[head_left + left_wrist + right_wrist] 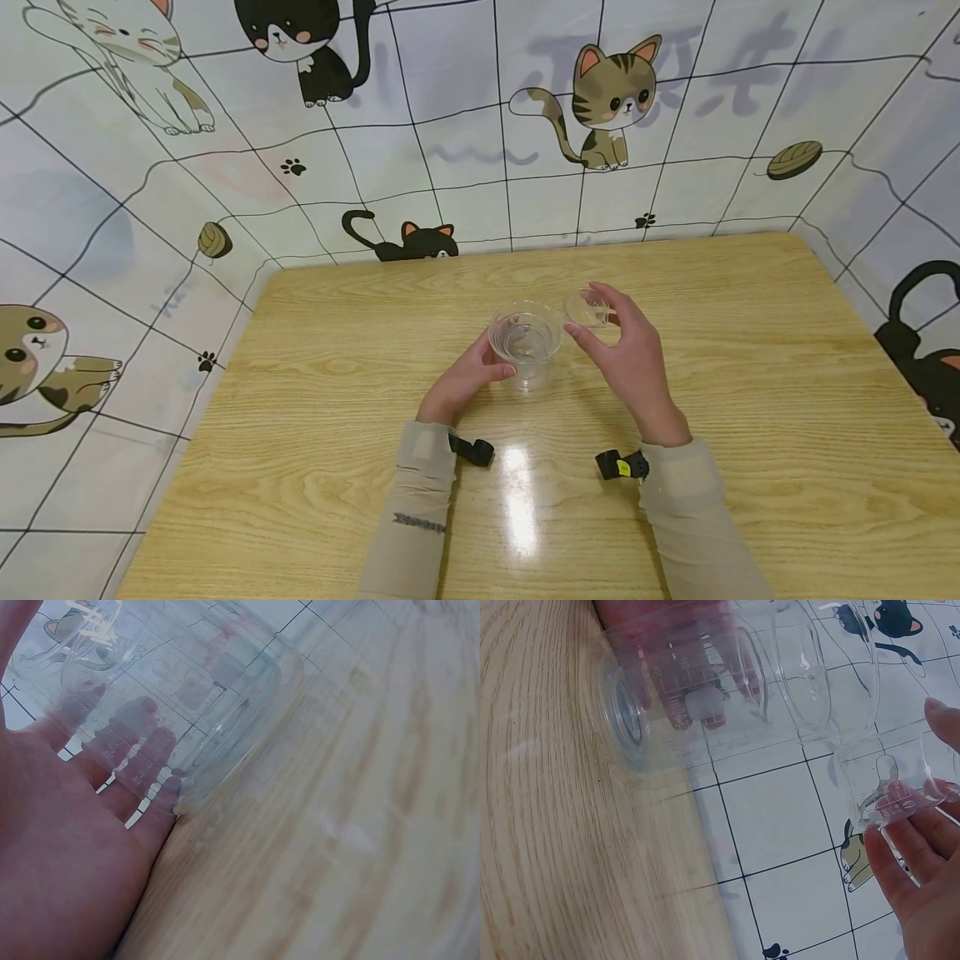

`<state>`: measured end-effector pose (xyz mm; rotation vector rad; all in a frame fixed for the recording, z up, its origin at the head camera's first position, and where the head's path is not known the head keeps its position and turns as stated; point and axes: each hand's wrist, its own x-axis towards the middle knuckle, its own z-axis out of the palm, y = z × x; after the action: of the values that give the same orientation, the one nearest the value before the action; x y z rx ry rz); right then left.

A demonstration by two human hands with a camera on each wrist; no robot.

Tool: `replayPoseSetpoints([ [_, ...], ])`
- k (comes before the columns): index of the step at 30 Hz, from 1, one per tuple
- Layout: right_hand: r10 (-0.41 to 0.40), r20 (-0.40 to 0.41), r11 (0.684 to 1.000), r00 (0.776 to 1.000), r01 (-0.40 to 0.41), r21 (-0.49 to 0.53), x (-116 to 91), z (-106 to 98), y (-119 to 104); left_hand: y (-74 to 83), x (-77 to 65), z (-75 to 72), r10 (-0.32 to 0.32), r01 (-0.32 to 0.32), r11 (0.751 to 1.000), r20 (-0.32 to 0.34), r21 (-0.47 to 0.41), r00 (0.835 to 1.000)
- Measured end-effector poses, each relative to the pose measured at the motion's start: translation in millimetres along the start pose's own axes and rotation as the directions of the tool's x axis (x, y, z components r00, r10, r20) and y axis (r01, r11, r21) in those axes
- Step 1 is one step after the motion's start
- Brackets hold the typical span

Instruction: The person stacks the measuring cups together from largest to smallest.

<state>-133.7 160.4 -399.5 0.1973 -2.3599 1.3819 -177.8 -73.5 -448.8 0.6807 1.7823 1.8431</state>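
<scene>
A large clear beaker [530, 375] with printed measuring marks stands on the table. My left hand [468, 375] grips it from the left, thumb on the near side and fingers [146, 761] showing through the clear wall. In the head view a smaller ring appears inside its wide rim. My right hand [633, 354] holds a small clear beaker [889, 784], also with printed marks, between thumb and fingertips. That small beaker is raised above the table, close to the right of the large one's rim, roughly upright. Whether it contains liquid, I cannot tell.
The wood-grain table [300, 467] extends around both hands, with a bright reflection in front of the large beaker. A white sheet [450, 150] with black grid lines and cartoon cats encloses the back and sides. Black straps [472, 451] sit at both wrists over beige sleeves.
</scene>
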Motion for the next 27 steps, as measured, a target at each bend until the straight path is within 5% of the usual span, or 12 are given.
replayPoseSetpoints([
  [27,0.067,0.072,0.998,0.995,-0.066,-0.01,0.6,3.9,8.1,-2.3,3.2,-1.0,0.002,-0.002,1.0,-0.005,-0.025,1.0],
])
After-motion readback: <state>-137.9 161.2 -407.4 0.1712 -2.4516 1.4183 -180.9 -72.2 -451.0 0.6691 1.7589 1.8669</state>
